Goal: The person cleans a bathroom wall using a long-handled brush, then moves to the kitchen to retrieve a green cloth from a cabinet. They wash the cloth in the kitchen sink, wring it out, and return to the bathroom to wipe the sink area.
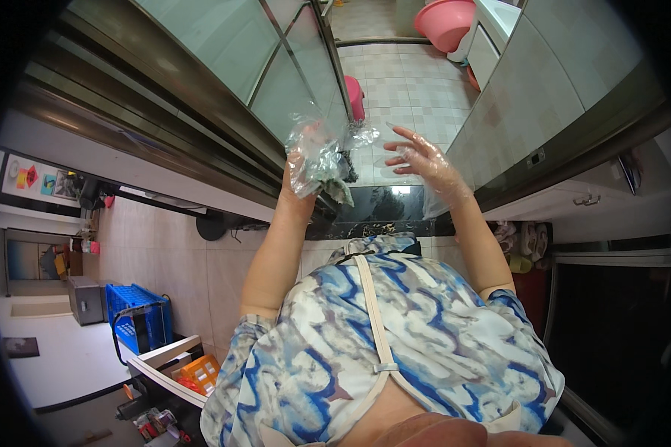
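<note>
My left hand [296,162] is raised before the frosted glass door, gripping crumpled clear plastic film [319,153] that hides most of its fingers. A greyish-green cloth [338,191] hangs from the bottom of this bundle. Beside it shows a dark, mesh-like piece [349,162]; whether it belongs to the bundle I cannot tell. My right hand [422,156] wears a thin clear plastic glove, loose at the wrist. Its fingers are spread, pointing left towards the bundle, and hold nothing.
A black stone threshold [386,204] crosses the doorway below my hands. The glass door [296,67] stands left, a tiled wall [553,67] right. Beyond are a pink stool [355,98] and pink basin [447,25]. Behind lie a blue crate [137,315] and shoes [528,240].
</note>
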The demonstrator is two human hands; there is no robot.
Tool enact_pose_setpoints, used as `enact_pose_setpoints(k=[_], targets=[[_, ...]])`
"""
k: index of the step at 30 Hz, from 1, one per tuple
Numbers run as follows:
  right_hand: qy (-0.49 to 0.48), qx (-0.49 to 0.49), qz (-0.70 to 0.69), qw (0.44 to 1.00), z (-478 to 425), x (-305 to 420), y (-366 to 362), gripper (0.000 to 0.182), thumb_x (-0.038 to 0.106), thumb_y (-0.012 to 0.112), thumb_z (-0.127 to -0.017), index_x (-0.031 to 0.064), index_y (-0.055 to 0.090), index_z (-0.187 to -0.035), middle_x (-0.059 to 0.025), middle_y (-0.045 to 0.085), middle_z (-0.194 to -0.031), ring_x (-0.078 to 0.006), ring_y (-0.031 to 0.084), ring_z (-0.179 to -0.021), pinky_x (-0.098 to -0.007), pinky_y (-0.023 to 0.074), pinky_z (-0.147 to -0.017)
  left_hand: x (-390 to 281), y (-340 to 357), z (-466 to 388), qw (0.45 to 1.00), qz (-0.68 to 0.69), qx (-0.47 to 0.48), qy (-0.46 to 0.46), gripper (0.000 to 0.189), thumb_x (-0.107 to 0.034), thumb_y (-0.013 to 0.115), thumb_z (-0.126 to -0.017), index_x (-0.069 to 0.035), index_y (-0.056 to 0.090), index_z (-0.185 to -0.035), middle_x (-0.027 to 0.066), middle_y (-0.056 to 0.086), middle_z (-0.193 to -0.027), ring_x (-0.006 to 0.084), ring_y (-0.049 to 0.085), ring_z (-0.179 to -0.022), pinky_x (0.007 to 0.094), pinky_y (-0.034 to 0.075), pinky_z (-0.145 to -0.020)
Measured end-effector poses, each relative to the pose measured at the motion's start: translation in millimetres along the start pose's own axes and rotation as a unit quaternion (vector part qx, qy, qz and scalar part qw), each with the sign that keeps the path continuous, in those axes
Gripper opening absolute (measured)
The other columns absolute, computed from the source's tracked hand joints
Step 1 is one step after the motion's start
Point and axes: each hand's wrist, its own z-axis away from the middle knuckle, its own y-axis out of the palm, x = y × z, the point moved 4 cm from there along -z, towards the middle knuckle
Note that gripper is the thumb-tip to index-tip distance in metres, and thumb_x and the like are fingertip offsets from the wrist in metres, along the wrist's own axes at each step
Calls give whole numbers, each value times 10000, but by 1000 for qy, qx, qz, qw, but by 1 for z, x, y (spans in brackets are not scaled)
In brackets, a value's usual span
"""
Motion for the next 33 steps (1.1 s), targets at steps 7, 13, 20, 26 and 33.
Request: enact_pose_setpoints(k=[7, 13, 20, 26, 33], targets=[[-119, -56, 226, 965, 27, 42, 33, 406, 141, 626, -881, 31, 538, -1262, -156, 631, -1094, -217, 611, -1009, -323, 482, -866, 12, 0, -4, 995, 0, -93, -30, 360, -297, 519, -930, -56, 537, -1197, 125, 636, -1006, 251, 641, -904, 384, 548, -764], [-193, -127, 394, 890, 25, 80, 41, 429, 172, 701, -819, 12, 580, -1198, -158, 635, -1089, -235, 625, -988, -320, 488, -852, 24, 23, -4, 992, 43, -101, -67, 255, -234, 561, -915, -30, 588, -1066, 127, 640, -927, 259, 652, -848, 387, 561, -730], [-258, -59, 499, 825, 9, 80, 71, 459, 116, 738, -737, 14, 595, -1161, -177, 597, -1152, -327, 583, -1038, -354, 479, -860, 34, 21, 2, 969, -105, -225, 6, 336, -320, 511, -953, -18, 588, -1079, 106, 637, -913, 220, 641, -790, 349, 539, -719], [-99, -135, 64, 984, -12, 38, 14, 140, 105, 554, -910, -12, 624, -941, -83, 638, -903, -173, 611, -827, -300, 490, -738, 38, 10, 3, 961, -182, -209, -23, 370, -368, 569, -931, -14, 602, -1033, 43, 576, -667, 147, 585, -608, 273, 482, -566], [-49, -25, -31, 998, -3, 33, 7, 201, 123, 539, -904, -26, 655, -971, -70, 636, -875, -127, 601, -774, -262, 489, -688, 24, 24, 12, 978, -99, -46, -177, 404, -308, 667, -877, 6, 595, -1123, -10, 478, -572, 107, 507, -532, 230, 415, -503]])
